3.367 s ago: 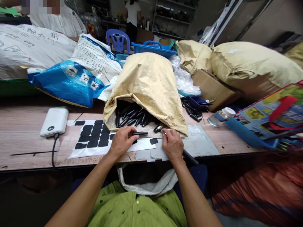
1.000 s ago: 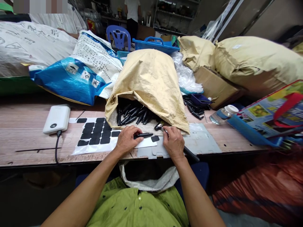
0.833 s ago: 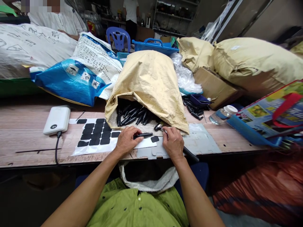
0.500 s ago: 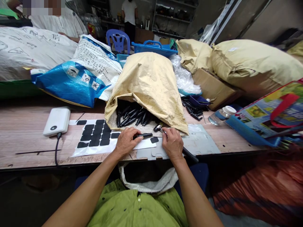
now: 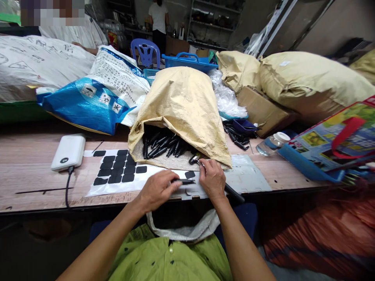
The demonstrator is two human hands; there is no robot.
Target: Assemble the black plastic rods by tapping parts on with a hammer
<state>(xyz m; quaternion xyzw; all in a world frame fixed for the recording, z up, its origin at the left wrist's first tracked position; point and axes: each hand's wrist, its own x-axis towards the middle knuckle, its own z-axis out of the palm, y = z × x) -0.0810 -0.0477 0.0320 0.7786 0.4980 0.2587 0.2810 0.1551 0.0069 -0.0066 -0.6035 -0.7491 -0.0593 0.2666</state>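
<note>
My left hand (image 5: 157, 189) pinches a slim black pen-like piece (image 5: 186, 181), its tip pointing right, near the table's front edge; it is slightly blurred. My right hand (image 5: 212, 178) grips a small hammer (image 5: 193, 159) by its metal shank, just below the head. The hammer's black handle sticks out behind that wrist. In front of both hands, a tan woven sack (image 5: 178, 93) lies with its mouth open, and many black pen-like pieces (image 5: 164, 145) fill the opening. Beside my left hand is a white sheet (image 5: 98, 190) with rows of black rounded patches (image 5: 114, 171).
A white power bank (image 5: 68, 152) with a cable stands at left, below a blue-and-white sack (image 5: 88, 101). Grey board (image 5: 252, 177) lies under my right hand. Rightward are a clear bottle (image 5: 271, 143) and a blue tray (image 5: 310, 164). Two people are in the background.
My left hand has drawn back toward the table's front edge, bringing the black piece nearer to me and a little right. My right hand keeps the hammer in nearly the same place.
</note>
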